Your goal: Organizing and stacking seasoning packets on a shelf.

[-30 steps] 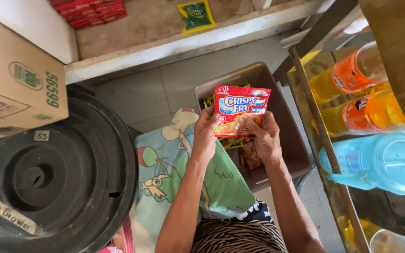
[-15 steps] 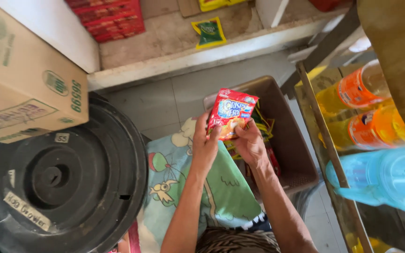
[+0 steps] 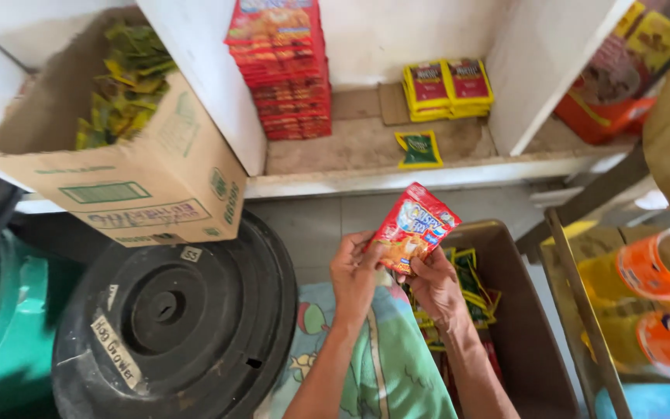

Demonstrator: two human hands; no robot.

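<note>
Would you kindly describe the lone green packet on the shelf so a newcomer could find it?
On the white-walled shelf, look between the red stack and the yellow-red packets. The green packet lies alone near the front edge, the only loose one.

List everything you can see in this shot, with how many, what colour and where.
snack packet: one, red, held in both hands at centre
red packets: one stack, on the shelf at the back
yellow-and-red packets: two piles, shelf, right of the stack
green sachet: one, shelf front
cardboard box: one, tan, holds green-yellow sachets, upper left
round lid: one, black, lower left
brown bin: one, holds sachets, under the hands
orange bottles: several, rack at right
left hand: one
right hand: one
</note>
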